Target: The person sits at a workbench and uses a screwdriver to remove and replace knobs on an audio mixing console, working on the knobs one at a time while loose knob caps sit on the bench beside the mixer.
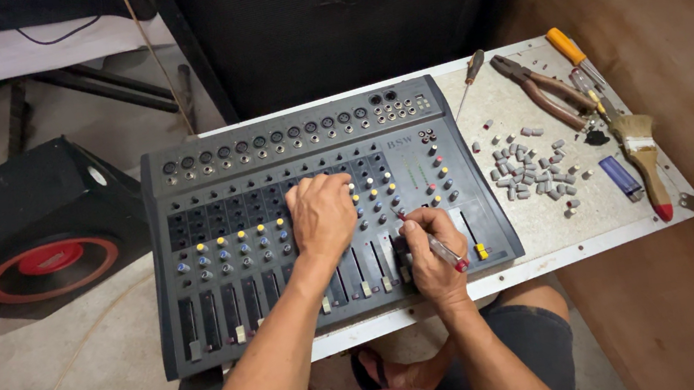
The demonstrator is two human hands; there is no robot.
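Mixing console (314, 218) lies on the tabletop (550, 225) before us, many knobs already off and heaped grey (533, 169) beside it, coloured ones remaining, as our left hand (323, 216) rests fingers curled on the panel and our right hand (429, 251) grips a screwdriver (444, 251).

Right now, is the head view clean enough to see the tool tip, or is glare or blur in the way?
Head view: even, soft light, no glare on the mixer; right hand and screwdriver sharp, but fingers hide the tip; wide-angle bending at the edges.
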